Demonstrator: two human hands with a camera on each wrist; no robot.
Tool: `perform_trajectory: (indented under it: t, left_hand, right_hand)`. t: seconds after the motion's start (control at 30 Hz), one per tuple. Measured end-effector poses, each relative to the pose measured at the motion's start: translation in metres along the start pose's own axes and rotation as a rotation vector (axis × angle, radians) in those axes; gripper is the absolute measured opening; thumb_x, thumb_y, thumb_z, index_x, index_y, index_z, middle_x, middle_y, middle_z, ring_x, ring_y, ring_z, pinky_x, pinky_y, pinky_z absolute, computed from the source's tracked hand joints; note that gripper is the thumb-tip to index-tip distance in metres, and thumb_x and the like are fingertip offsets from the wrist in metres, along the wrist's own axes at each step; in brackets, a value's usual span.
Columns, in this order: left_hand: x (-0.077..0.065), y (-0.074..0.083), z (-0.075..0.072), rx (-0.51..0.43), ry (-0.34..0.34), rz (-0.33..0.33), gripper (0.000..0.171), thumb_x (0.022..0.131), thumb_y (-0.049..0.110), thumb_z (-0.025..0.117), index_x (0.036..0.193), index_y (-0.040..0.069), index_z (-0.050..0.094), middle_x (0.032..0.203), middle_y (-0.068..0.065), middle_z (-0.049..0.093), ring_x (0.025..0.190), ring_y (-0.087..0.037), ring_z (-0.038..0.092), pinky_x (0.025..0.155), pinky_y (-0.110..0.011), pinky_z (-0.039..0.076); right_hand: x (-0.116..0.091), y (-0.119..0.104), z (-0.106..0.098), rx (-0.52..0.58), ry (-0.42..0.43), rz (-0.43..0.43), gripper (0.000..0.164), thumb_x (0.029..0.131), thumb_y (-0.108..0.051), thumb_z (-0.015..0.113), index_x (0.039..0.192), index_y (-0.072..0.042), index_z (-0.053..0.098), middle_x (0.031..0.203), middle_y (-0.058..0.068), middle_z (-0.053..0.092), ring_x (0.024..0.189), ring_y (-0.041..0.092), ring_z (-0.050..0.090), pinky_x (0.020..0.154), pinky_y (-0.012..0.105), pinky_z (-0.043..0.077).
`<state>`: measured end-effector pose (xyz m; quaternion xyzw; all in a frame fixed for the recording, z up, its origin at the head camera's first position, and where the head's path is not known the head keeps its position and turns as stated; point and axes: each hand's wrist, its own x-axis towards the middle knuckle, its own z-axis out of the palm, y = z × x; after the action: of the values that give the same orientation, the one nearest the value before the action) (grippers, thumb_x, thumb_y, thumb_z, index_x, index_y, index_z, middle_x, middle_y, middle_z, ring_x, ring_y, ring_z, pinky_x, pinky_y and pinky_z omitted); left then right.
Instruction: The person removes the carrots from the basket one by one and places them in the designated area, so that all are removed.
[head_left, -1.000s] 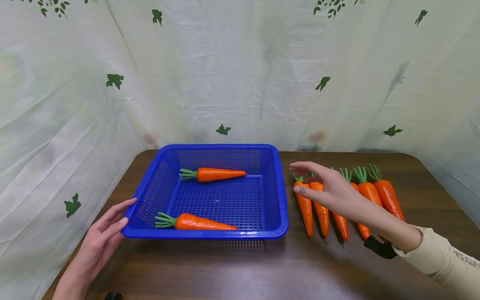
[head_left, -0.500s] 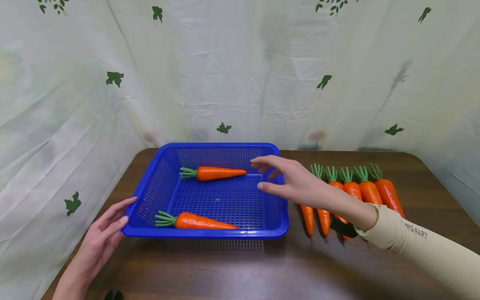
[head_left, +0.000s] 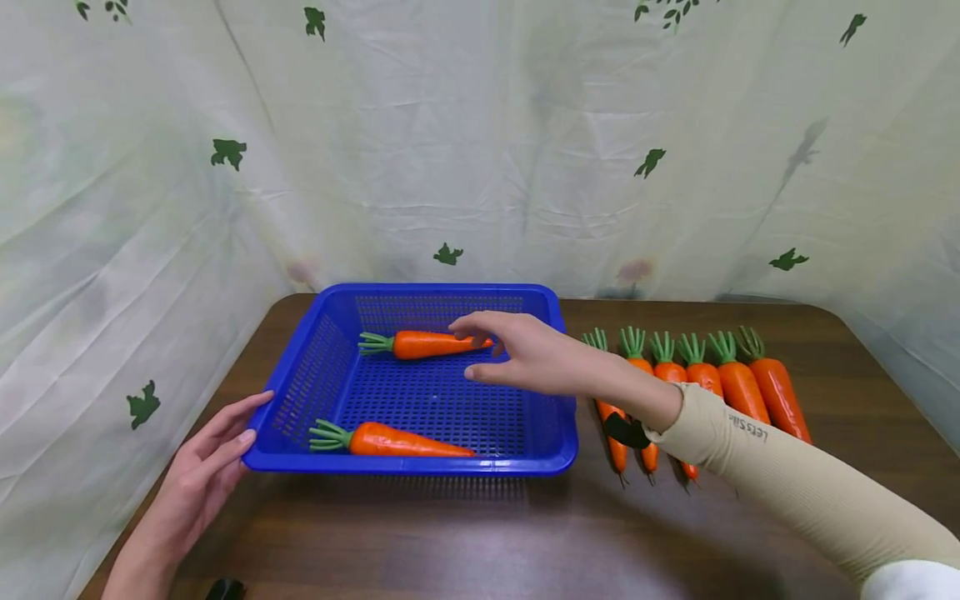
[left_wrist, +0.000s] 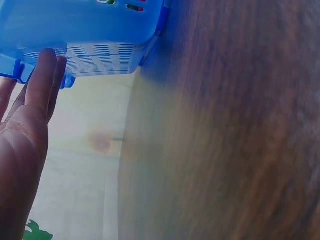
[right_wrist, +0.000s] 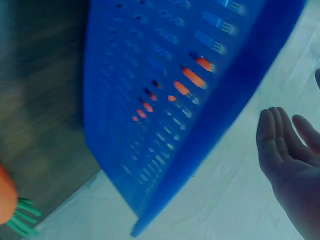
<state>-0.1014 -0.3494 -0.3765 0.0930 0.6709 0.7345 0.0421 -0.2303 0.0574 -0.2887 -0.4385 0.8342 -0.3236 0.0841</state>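
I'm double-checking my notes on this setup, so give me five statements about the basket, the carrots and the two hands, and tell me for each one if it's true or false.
1. Two carrots lie in the blue basket. True.
2. The right hand is gripping a carrot. False: the right hand holds nothing and is over the basket.
3. The left hand is at the basket's left edge, near its front corner. True.
4. Only three carrots lie outside the basket. False: six carrots lie on the table, to the basket's right.
5. In the head view, both carrots in the basket have their green tops toward the left. True.
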Motion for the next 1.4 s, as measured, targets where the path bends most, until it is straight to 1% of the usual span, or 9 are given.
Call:
perform_trajectory:
  t: [0.13,0.23,0.37,0.6,0.77,0.97,1.13,1.23,1.4]
  left_hand:
    - [0.0,0.0,0.0,0.02,0.018,-0.027,0.047,0.106,0.006,0.035,0.153,0.008,0.032,0.144,-0.001,0.043,0.121,-0.014,0.056,0.091,-0.03,0.052]
    - [0.001,0.0,-0.001,0.044,0.039,-0.051,0.047,0.106,0.008,0.037,0.153,0.011,0.033,0.144,0.0,0.042,0.12,-0.012,0.056,0.09,-0.03,0.053]
    - [0.0,0.0,-0.002,0.05,0.044,-0.061,0.048,0.106,0.009,0.037,0.154,0.012,0.032,0.145,-0.001,0.041,0.12,-0.012,0.056,0.09,-0.031,0.053]
    - [-0.001,0.0,-0.005,0.058,0.047,-0.055,0.048,0.106,0.008,0.037,0.154,0.012,0.032,0.145,0.0,0.04,0.12,-0.01,0.056,0.089,-0.03,0.053]
    - [-0.001,0.0,-0.003,0.047,0.041,-0.054,0.048,0.106,0.008,0.037,0.154,0.011,0.032,0.144,0.0,0.04,0.12,-0.01,0.056,0.09,-0.03,0.053]
    - [0.0,0.001,0.0,0.045,0.04,-0.061,0.048,0.106,0.009,0.037,0.154,0.012,0.032,0.144,0.0,0.041,0.119,-0.01,0.056,0.09,-0.03,0.053]
    - [0.0,0.003,0.0,0.045,0.042,-0.06,0.048,0.106,0.009,0.038,0.153,0.011,0.033,0.143,0.0,0.042,0.119,-0.011,0.057,0.089,-0.031,0.053]
    - [0.0,0.003,0.001,0.041,0.041,-0.06,0.047,0.106,0.009,0.038,0.153,0.011,0.033,0.143,0.0,0.043,0.119,-0.011,0.057,0.089,-0.031,0.053]
    - [-0.001,0.004,0.001,0.032,0.036,-0.055,0.047,0.106,0.008,0.037,0.153,0.011,0.033,0.143,0.0,0.043,0.119,-0.012,0.057,0.09,-0.031,0.053]
  right_hand:
    - [0.013,-0.003,0.0,-0.048,-0.073,0.014,0.049,0.094,-0.029,0.068,0.138,-0.015,0.053,0.127,-0.004,0.059,0.117,0.013,0.054,0.094,0.028,0.047]
    - [0.023,-0.005,-0.001,-0.062,-0.122,0.021,0.047,0.094,-0.03,0.067,0.137,-0.014,0.054,0.126,-0.003,0.06,0.117,0.015,0.055,0.095,0.03,0.045]
    - [0.037,-0.008,-0.002,-0.077,-0.18,0.026,0.047,0.094,-0.03,0.067,0.137,-0.013,0.054,0.128,-0.001,0.06,0.118,0.018,0.056,0.096,0.029,0.045]
    - [0.058,-0.014,-0.008,-0.074,-0.252,0.047,0.048,0.094,-0.028,0.067,0.138,-0.012,0.053,0.126,0.0,0.061,0.115,0.012,0.056,0.097,0.026,0.043]
    - [0.075,-0.018,-0.006,-0.107,-0.28,0.022,0.046,0.094,-0.026,0.067,0.136,-0.01,0.054,0.122,-0.001,0.063,0.111,0.011,0.057,0.094,0.024,0.043]
    - [0.091,-0.015,0.001,-0.122,-0.297,0.053,0.047,0.095,-0.023,0.066,0.137,-0.01,0.053,0.128,0.003,0.06,0.116,0.015,0.056,0.097,0.025,0.042]
    - [0.102,-0.005,0.011,-0.097,-0.294,0.06,0.049,0.095,-0.019,0.067,0.139,-0.006,0.05,0.133,0.01,0.058,0.121,0.023,0.054,0.1,0.029,0.041]
    - [0.107,0.002,0.018,-0.088,-0.29,0.068,0.05,0.095,-0.017,0.067,0.14,-0.005,0.049,0.134,0.013,0.057,0.123,0.024,0.054,0.1,0.03,0.041]
    - [0.116,0.011,0.03,-0.135,-0.291,0.071,0.05,0.095,-0.016,0.067,0.139,-0.002,0.05,0.133,0.013,0.058,0.123,0.025,0.053,0.101,0.032,0.041]
